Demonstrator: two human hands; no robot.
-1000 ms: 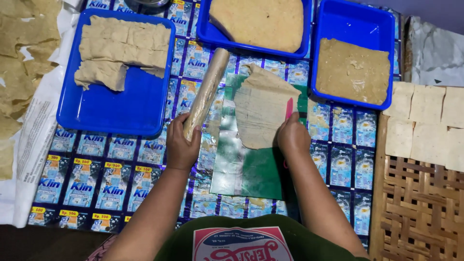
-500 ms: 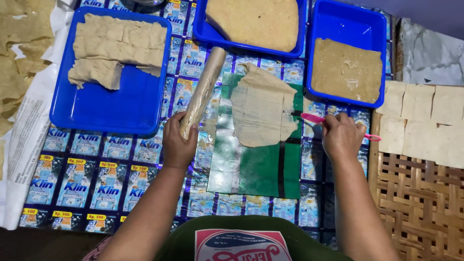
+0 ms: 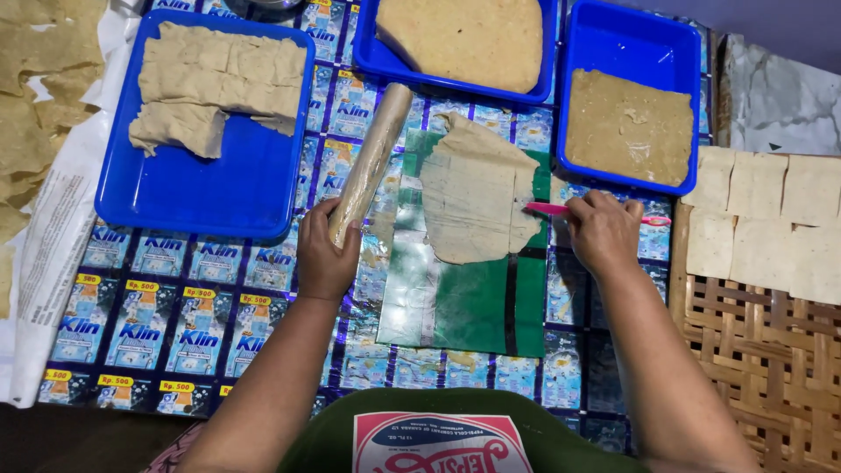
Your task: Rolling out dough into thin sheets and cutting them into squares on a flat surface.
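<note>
gripping the near end of a wooden rolling pin [image 3: 370,162], the left hand [image 3: 326,254] has its fingers wrapped tight around the wood, and the pin slants away toward one o'clock, lying over the printed plastic sheet [image 3: 175,324] that covers the work surface. the right hand [image 3: 603,232] sits at about three o'clock from the pin, fingers closed together on a thin pink stick [image 3: 552,208] whose tip points toward nine o'clock and touches the right edge of a flat, rolled-out dough sheet [image 3: 477,188]. that dough sheet lies on a green mat [image 3: 473,302] between the two hands, covering the mat's far half. at eleven o'clock a large blue tray [image 3: 219,188] holds a stack of folded dough pieces [image 3: 219,74]. at twelve o'clock a second blue tray [image 3: 385,57] carries a thick slab of dough, and at one o'clock a smaller blue tub [image 3: 644,44] holds a brownish filling [image 3: 631,127]. at three o'clock pale cut squares [image 3: 762,219] rest on a woven bamboo tray [image 3: 762,359]. at nine to ten o'clock, thin dried sheets [image 3: 35,105] lie on newspaper.
</note>
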